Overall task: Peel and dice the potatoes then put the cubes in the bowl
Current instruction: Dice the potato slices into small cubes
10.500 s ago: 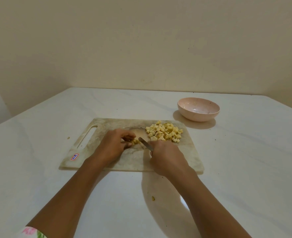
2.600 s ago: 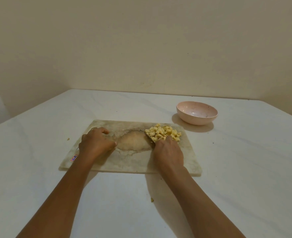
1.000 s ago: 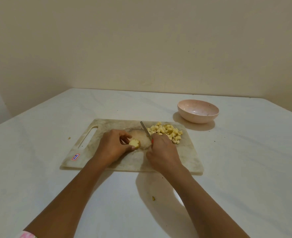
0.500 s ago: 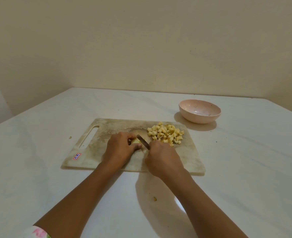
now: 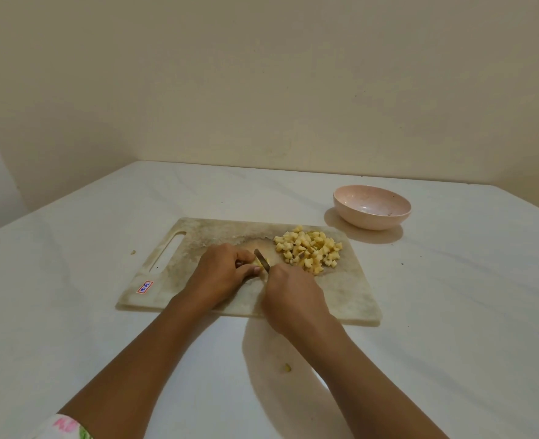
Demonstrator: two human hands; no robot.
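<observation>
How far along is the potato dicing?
Done: a pile of pale yellow potato cubes sits on the worn marbled cutting board. In hand: the left hand steadies a small potato piece while the right hand cuts it with a knife. Left: the round pink bowl holds no cubes yet.

A plain home cooking corner: a white, faintly veined worktop point(image 5: 55, 312) meets bare cream-painted walls point(image 5: 261, 90). On it sit a worn, stained rectangular chopping board point(image 5: 350, 296) (slot handle point(image 5: 169, 251), small sticker point(image 5: 144, 287)), a heap of pale diced potato cubes point(image 5: 309, 250) and a round pink speckled bowl point(image 5: 371, 221).
</observation>
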